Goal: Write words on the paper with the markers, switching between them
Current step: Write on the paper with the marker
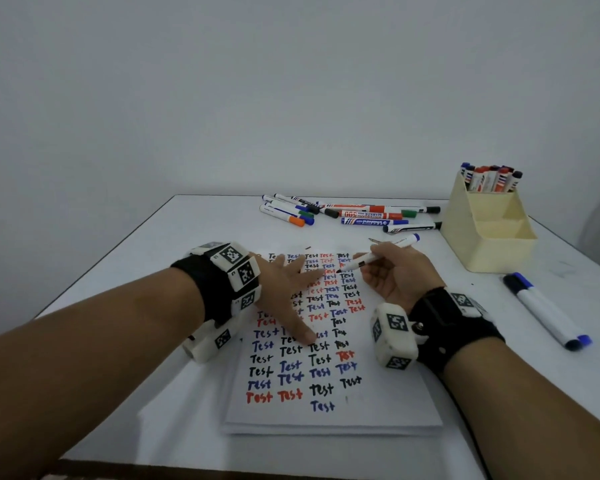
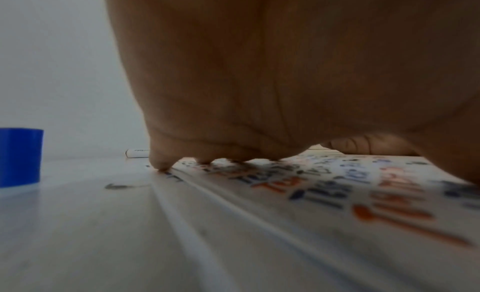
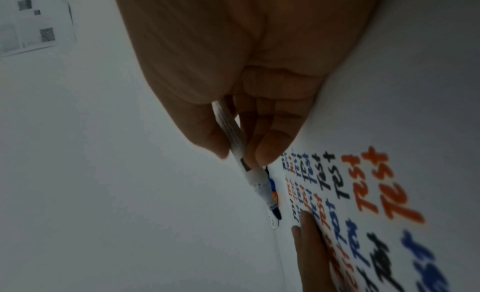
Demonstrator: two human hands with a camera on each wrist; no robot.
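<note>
Sitting at the centre of it all is the paper [image 1: 378, 403], a thin stack on the white table [image 1: 153, 258], its top sheet crowded with "Test" in black, blue and red. The right hand [image 1: 394, 275] is hovering over the paper's far right part, thumb and fingers pinching a white marker [image 1: 378, 255], its dark tip angling down toward the written rows; the tip looks close to the sheet, though contact cannot be told. The marker's blue end is pointing away from the paper, toward the holder. The left hand [image 1: 284, 289] is lying flat on the paper, fingers spread and straight, fingertips pressing on the sheet and gripping nothing.

Beyond the paper's far edge, a scatter of loose markers [image 1: 347, 212] is lying on the table, caps blue, black, green, orange and red. To the paper's far right a cream holder [image 1: 489, 233] is standing, more markers [image 1: 489, 176] upright in its back compartment. Right of the paper a blue-capped marker [image 1: 546, 311] is lying alone. In the left wrist view a blue cap [image 2: 19, 156] is standing left of the paper.
</note>
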